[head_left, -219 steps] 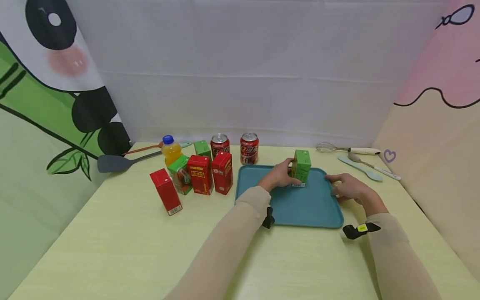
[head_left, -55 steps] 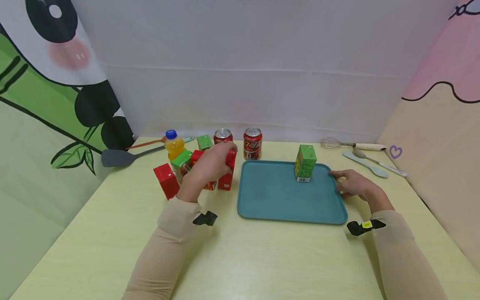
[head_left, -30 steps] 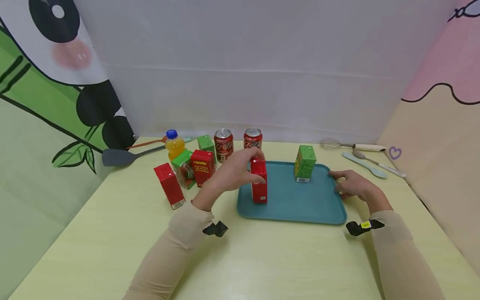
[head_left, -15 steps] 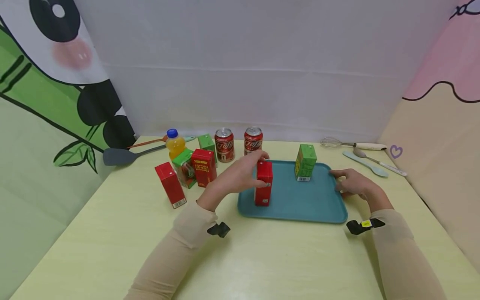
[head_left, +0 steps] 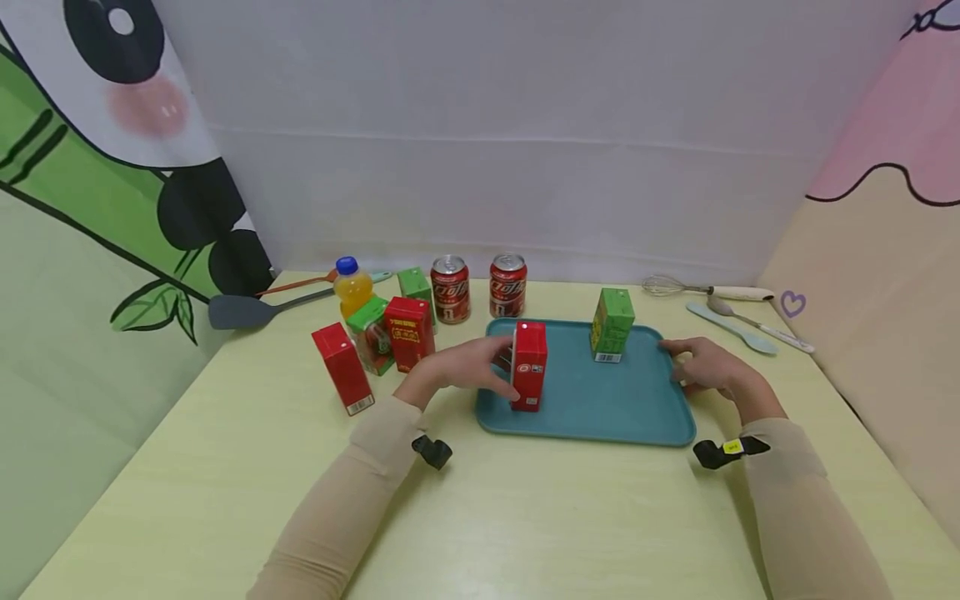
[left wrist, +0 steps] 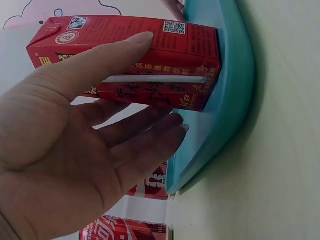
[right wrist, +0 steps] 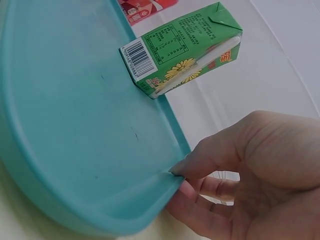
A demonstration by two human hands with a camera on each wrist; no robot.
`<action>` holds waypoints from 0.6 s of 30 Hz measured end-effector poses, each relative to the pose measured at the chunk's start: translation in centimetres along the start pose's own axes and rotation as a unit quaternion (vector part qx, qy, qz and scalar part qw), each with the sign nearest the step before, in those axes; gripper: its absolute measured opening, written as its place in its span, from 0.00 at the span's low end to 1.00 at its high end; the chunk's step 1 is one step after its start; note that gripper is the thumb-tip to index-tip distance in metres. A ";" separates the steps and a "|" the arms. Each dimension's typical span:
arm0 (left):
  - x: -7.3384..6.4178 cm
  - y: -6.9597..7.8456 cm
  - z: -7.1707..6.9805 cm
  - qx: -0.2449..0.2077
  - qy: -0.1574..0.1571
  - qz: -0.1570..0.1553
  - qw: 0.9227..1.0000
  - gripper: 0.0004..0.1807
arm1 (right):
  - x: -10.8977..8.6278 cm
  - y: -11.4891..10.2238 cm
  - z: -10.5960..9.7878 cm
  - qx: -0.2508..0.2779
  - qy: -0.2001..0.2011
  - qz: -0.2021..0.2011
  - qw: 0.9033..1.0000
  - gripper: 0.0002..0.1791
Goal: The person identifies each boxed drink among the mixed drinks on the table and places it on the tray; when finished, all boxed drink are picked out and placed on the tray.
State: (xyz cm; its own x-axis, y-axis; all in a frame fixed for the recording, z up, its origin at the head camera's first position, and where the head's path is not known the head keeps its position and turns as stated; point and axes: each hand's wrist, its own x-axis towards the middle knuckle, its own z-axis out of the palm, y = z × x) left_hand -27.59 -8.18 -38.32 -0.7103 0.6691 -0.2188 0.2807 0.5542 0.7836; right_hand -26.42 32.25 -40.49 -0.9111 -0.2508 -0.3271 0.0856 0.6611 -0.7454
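A red drink carton (head_left: 529, 367) stands upright on the left part of the blue-green tray (head_left: 600, 417). My left hand (head_left: 472, 367) is at the carton's left side, fingers spread and relaxed. In the left wrist view the thumb (left wrist: 115, 57) overlaps the red carton's side, with its white straw showing, and the other fingers extend below it. My right hand (head_left: 705, 367) pinches the tray's right rim between thumb and fingers, as the right wrist view shows. A green carton (right wrist: 185, 50) with a flower print and a straw stands near the tray's back right.
Left of the tray stand two red cartons (head_left: 343, 367), two green cartons (head_left: 371, 333) and a juice bottle (head_left: 352, 287). Two cola cans (head_left: 508, 285) are behind. A grey spatula (head_left: 243, 312) lies far left; a whisk (head_left: 667, 287) and spoon-like utensils (head_left: 731, 329) lie right.
My left hand has placed the green carton, then carried the red carton from the left group onto the tray and loosened, moving slightly down and left. The right hand stays at the rim.
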 end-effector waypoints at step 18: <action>2.6 4.3 3.5 -0.008 0.081 0.003 0.997 0.36 | -0.2 -0.2 0.0 0.000 -0.008 -0.013 1.000 0.41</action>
State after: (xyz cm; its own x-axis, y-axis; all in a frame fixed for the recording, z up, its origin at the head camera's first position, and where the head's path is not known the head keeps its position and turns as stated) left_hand -26.01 -2.31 -37.56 -0.8045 0.5821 -0.1182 0.2754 0.5418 0.7941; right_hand -26.25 32.17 -40.26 -0.9064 -0.2797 -0.3165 0.0613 0.6543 -0.7538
